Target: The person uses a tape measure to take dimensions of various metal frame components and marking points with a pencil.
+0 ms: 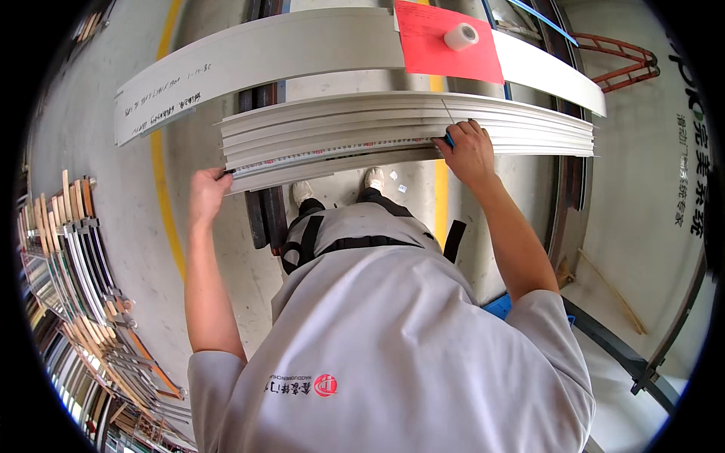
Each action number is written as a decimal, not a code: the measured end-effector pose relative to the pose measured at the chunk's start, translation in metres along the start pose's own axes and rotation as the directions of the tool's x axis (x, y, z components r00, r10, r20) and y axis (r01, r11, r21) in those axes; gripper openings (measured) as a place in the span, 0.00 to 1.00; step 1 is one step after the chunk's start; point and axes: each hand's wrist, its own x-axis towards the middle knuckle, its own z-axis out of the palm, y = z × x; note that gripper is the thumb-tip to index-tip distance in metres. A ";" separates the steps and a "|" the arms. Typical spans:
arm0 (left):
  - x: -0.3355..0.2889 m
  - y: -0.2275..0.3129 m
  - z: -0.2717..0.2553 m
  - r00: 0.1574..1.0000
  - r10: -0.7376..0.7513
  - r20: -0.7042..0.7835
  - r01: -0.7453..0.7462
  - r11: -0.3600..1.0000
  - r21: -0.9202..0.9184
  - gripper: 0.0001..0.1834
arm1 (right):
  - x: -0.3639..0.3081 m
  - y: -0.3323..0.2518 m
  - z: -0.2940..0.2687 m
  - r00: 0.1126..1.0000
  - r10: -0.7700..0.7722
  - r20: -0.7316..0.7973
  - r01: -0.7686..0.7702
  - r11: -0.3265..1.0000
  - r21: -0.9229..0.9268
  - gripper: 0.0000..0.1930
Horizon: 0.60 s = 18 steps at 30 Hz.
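Observation:
A stack of long off-white strips or profiles [355,119] lies crosswise in front of me. The pale blade of a tape measure [332,152] stretches along its near side, between my two hands. At the left end, the fingers of my left hand [207,198] are closed on the end of the tape, by a small dark piece. My right hand [468,151] is closed on a small blue thing [449,140], mostly hidden by the fingers, at the right end of the visible blade. A thin, dark rod-like line [449,112] rises over the strips just beyond that hand.
Beyond the stack lies a wide white panel [317,45] with handwriting, carrying a red sheet [423,45] and a white roll [461,36]. Dark steel rails [264,215] run under the stack. Racks of long pieces [75,234] stand at left; an orange ladder-like frame [623,64] at far right.

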 end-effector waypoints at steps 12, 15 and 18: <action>-0.002 0.000 0.008 0.985 0.127 -0.115 -0.118 0.989 0.087 0.12 | 0.001 0.046 -0.008 0.960 0.041 0.276 -0.071 0.993 0.099 0.20; -0.001 0.005 0.001 0.999 -0.018 -0.030 0.024 0.979 0.204 0.13 | -0.005 0.063 -0.028 0.943 -0.041 0.329 -0.086 0.928 0.363 0.24; 0.002 0.001 0.002 0.997 -0.077 0.013 0.075 0.993 0.088 0.14 | -0.010 0.073 -0.037 0.938 -0.064 0.340 -0.057 0.941 0.333 0.28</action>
